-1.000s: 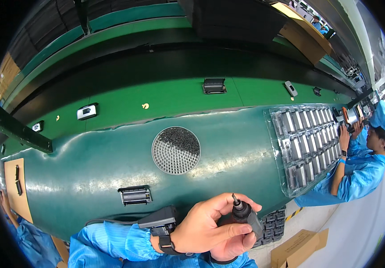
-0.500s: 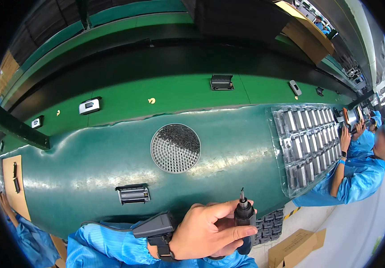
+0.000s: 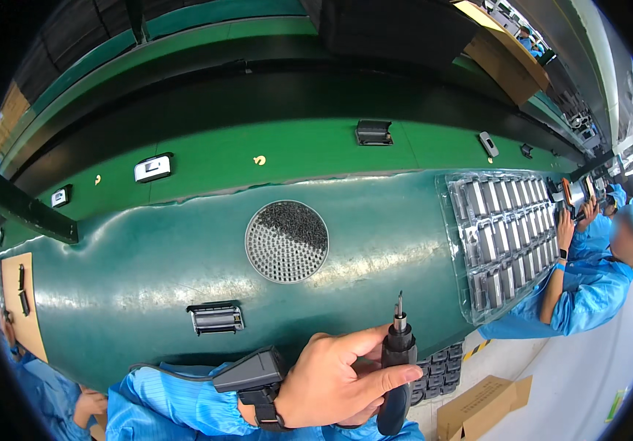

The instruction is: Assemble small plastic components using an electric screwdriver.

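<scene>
My left hand (image 3: 335, 384) reaches in from the lower left, a black device strapped to its wrist. Its fingers and thumb close around a black powered screwdriver (image 3: 398, 354) whose thin metal bit points up and away from me. What sits on the bit's tip is too small to make out. Below the left hand, a sliver of skin and a dark band (image 3: 353, 425) show; my right hand is otherwise hidden there. On the green bench lies a black and grey open housing (image 3: 216, 318). Beyond it sits a round perforated tray (image 3: 263, 253) partly filled with small dark screws.
Clear plastic trays (image 3: 451, 242) of grey-black parts lie at right, beside a co-worker in blue (image 3: 595, 287). A green conveyor (image 3: 206, 162) crosses behind, carrying a white device (image 3: 153, 168) and a black housing (image 3: 373, 133). A cardboard box (image 3: 478, 411) stands on the floor.
The parts on the conveyor have shifted slightly right. My left hand has tilted the screwdriver more upright, its bit slightly higher. A co-worker's hand has come into view at lower left.
</scene>
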The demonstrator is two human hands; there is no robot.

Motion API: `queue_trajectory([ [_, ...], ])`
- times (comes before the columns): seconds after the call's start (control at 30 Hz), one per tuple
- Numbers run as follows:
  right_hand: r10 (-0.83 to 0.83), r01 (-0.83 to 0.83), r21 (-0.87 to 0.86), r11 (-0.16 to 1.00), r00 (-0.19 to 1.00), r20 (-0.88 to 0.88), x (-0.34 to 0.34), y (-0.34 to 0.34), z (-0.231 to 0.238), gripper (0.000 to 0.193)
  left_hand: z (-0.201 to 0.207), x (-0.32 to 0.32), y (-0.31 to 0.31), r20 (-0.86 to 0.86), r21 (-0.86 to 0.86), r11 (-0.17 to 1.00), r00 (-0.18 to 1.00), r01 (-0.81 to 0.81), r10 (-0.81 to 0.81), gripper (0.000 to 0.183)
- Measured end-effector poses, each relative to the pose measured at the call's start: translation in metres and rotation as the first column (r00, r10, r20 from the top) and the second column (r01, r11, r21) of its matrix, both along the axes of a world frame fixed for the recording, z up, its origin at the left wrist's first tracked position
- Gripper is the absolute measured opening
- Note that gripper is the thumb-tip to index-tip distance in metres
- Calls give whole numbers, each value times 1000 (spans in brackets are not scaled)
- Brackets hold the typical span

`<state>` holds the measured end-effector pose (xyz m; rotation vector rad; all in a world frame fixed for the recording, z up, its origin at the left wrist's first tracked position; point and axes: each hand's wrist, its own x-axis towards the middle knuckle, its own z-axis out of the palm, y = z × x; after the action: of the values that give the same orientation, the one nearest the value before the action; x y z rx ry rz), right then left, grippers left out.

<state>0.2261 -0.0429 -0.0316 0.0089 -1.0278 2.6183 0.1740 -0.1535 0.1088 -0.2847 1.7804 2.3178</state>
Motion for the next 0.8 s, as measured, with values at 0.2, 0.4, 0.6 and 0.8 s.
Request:
queue_trajectory([
  [0.2, -31, 32, 54, 998, 999, -18, 5, 0, -7, 53, -1, -2, -3, 9, -39, 999, 1000, 0, 1, 36],
  [0.4, -64, 72, 130, 989, 996, -65, 18, 15, -31, 50, 0, -3, -3, 17, -15, 1000, 1000, 17, -17, 37],
  [0.6, -142, 131, 92, 987, 981, 129, 42, 32, -60, 51, -11, -2, 4, -89, -4, 992, 988, -129, 128, 34],
  [0.8, -64, 82, -114, 990, 986, 152, 41, 35, -48, 53, -8, -2, -2, -18, -12, 999, 999, -49, 49, 35],
])
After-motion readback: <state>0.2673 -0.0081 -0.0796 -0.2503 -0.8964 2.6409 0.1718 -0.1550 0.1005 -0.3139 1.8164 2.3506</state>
